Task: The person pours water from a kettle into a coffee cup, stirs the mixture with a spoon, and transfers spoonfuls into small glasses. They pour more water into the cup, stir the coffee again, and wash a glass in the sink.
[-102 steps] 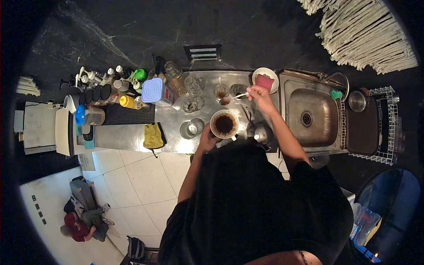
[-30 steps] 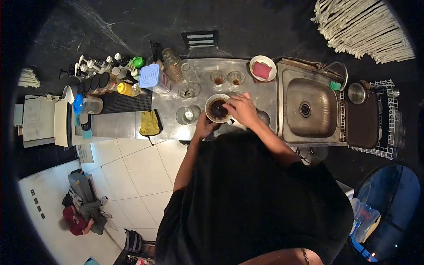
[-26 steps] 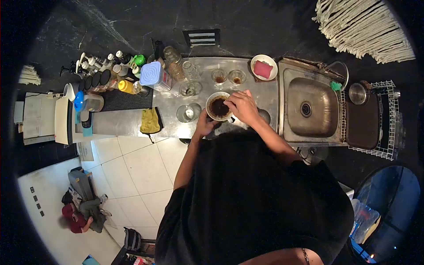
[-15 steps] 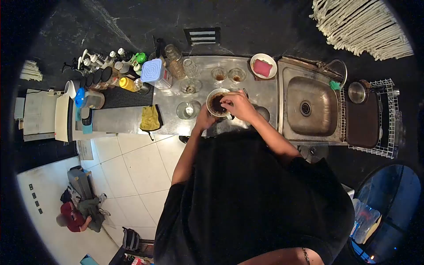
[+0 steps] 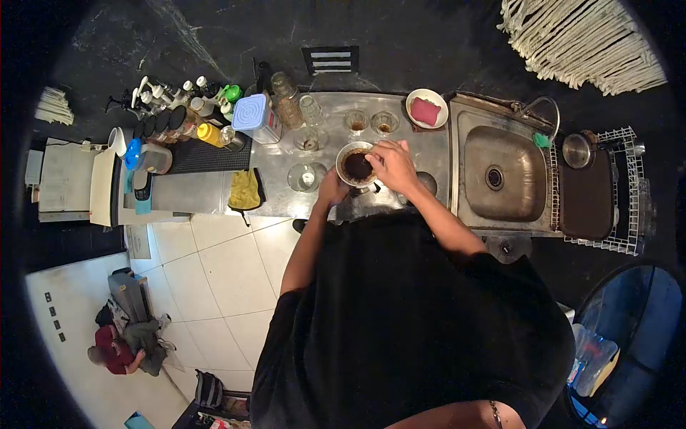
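Note:
A white cup (image 5: 340, 166) with dark brown, coffee-like contents (image 5: 356, 164) is at the counter's front, its handle toward me. My left hand (image 5: 333, 188) is wrapped round its lower left side. Over its right rim is my right hand (image 5: 393, 166), fingers pinched together; anything thin between them is too small to make out. Left of the cup stands a clear glass (image 5: 303, 177). Behind it are two small glasses, one (image 5: 356, 121) and another (image 5: 384, 123), each with a little brown liquid. A dark round object (image 5: 426, 182) lies partly hidden by my right forearm.
The steel sink (image 5: 504, 171) is to the right, beside a white wire rack (image 5: 629, 193). A white bowl (image 5: 437, 98) holds a pink sponge (image 5: 425, 111). Leftward are a blue-lidded tub (image 5: 256, 121), a yellow cloth (image 5: 245, 189) and several bottles. Far left, a person (image 5: 118, 350) sits.
My right hand has shifted from over the middle of the cup toward its right rim, uncovering more of the dark contents. My left hand stays on the cup.

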### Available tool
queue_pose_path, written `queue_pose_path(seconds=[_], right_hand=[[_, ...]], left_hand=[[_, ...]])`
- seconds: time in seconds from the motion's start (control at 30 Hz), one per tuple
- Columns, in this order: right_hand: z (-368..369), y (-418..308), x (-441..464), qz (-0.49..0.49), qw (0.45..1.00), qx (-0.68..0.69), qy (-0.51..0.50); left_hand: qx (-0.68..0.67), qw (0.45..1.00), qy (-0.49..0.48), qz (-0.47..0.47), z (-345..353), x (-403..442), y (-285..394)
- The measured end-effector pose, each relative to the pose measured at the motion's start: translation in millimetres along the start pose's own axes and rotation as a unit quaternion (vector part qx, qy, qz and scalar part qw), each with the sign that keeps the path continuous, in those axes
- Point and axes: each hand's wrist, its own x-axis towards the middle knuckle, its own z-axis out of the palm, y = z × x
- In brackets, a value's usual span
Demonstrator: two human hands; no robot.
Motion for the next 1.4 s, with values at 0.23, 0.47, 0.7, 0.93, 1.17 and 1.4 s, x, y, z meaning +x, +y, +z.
queue_pose_path(seconds=[0.23,0.47,0.7,0.93,1.17,1.4], right_hand=[[-17.8,18.5,-25.8,0.131,0.983,0.095,0.090],[-6.1,84.9,-144.8,0.379,0.872,0.157,0.268],[1.4,54.0,-165.7,0.568,0.780,0.218,0.147],[2.5,63.9,-170.9,0.510,0.791,0.272,0.203],[-51.0,60.8,-163.8,0.419,0.831,0.315,0.186],[-124.1,18.9,-120.0,0.317,0.886,0.321,0.105]], left_hand=[[0.041,0.998,0.014,0.054,-0.1,0.0,-6.2],[0.040,0.998,0.041,0.026,-3.0,-9.9,23.0],[-0.015,0.998,0.045,0.041,4.6,-5.7,1.3],[-0.006,0.998,0.050,0.031,15.1,-4.9,-28.7],[-0.034,0.997,0.051,0.038,18.1,-6.6,-18.8],[-0.018,0.998,0.060,-0.013,15.2,-7.9,3.3]])
